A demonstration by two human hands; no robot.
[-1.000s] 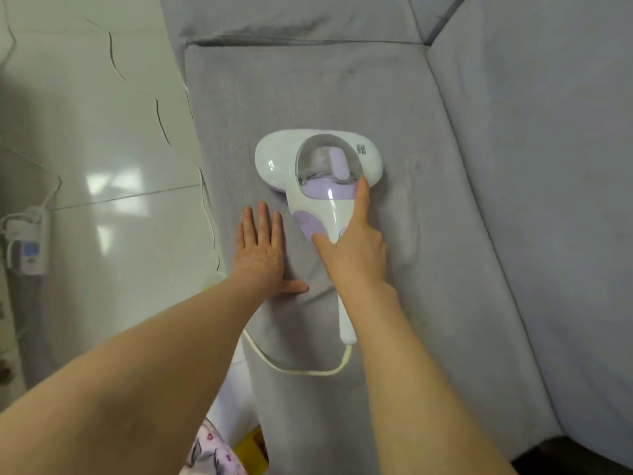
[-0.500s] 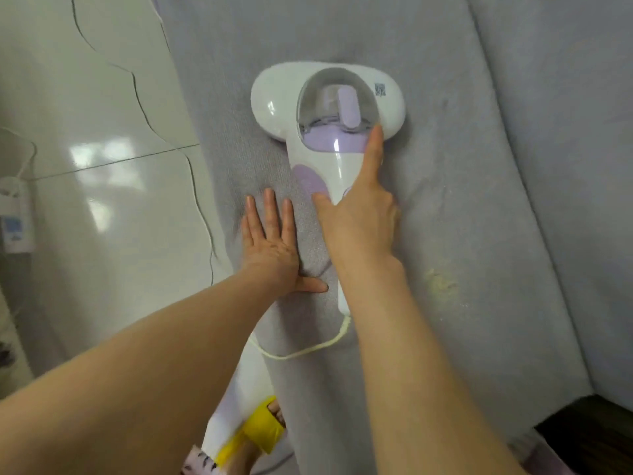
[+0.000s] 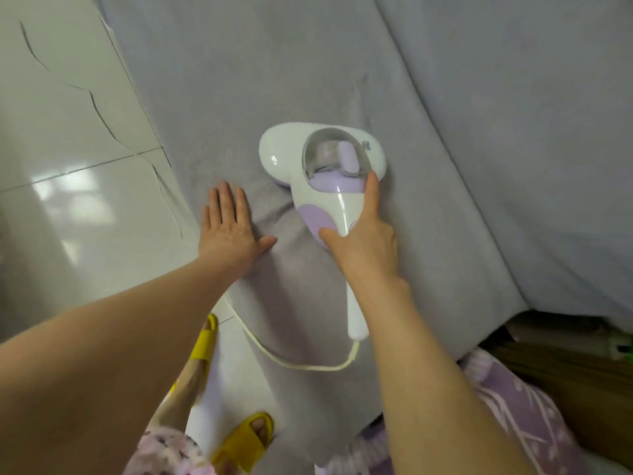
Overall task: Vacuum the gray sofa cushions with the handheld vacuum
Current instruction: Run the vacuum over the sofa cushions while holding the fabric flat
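Observation:
A white and lilac handheld vacuum (image 3: 310,166) lies flat on the gray sofa seat cushion (image 3: 260,80), its head pointing away from me. My right hand (image 3: 363,241) grips its handle, index finger stretched along the right side up to the clear dust window. My left hand (image 3: 227,228) lies flat on the cushion just left of the vacuum, fingers straight, pressing the fabric, which wrinkles between hand and vacuum. A cream power cord (image 3: 298,361) loops from the handle's end over the cushion's front edge.
The gray back cushion (image 3: 531,132) rises on the right. Glossy white floor tiles (image 3: 68,166) lie left of the sofa. My feet in yellow slippers (image 3: 239,443) stand by the sofa's edge. A purple patterned cloth (image 3: 520,406) and brown object lie at lower right.
The vacuum and my right hand have come back along the cushion toward me, and the head now angles slightly left. My left hand stays flat beside it. My view has tilted down, showing the slippers.

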